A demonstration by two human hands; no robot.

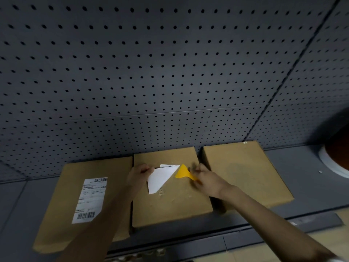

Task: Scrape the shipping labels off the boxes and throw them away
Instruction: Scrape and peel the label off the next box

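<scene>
Three flat brown boxes lie side by side on a dark grey shelf. On the middle box (170, 207) a white label (160, 178) is peeled and folded back, its blank underside up, one strip still stuck at the top. My left hand (138, 175) pinches the lifted label's left corner. My right hand (205, 179) grips a yellow plastic scraper (183, 173), whose blade rests at the fold of the label. The left box (62, 188) carries an intact barcode label (90, 199). The right box (245, 171) has a bare top.
A grey pegboard wall (170, 72) rises right behind the boxes. A round white-rimmed object (328, 161) sits at the far right of the shelf (311, 186). Paper flecks dot the middle box. A light wooden floor (283, 241) shows below the shelf edge.
</scene>
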